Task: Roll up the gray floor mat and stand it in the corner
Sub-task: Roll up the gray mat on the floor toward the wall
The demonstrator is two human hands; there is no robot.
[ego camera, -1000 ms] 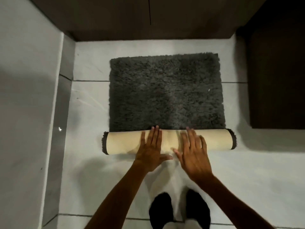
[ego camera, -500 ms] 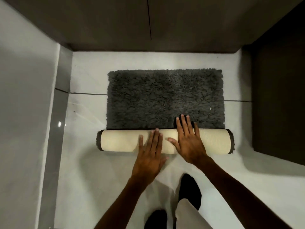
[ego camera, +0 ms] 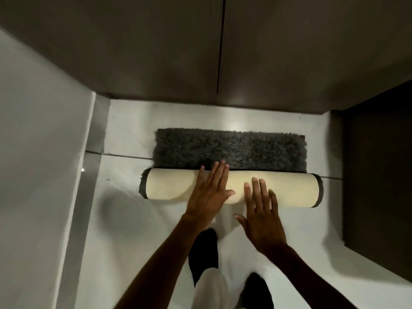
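The gray shaggy floor mat (ego camera: 229, 148) lies on the white tiled floor, partly rolled. Its rolled part (ego camera: 287, 189) shows the cream backing and lies across the near edge of the flat strip. My left hand (ego camera: 210, 192) rests flat on top of the roll, fingers reaching its far edge. My right hand (ego camera: 262, 216) presses the near side of the roll with its fingers spread, palm over the floor. Neither hand grips the mat.
A dark wall or cabinet front (ego camera: 220, 52) stands just beyond the mat. A pale wall (ego camera: 33, 152) runs along the left, meeting it in a corner. A dark block (ego camera: 379, 175) closes the right side. My two dark-socked feet (ego camera: 202, 253) stand behind the roll.
The roll has moved farther from me and grown thicker; the flat gray strip is much shorter. My left hand moved up onto the roll's top, my right drew back to its near side.
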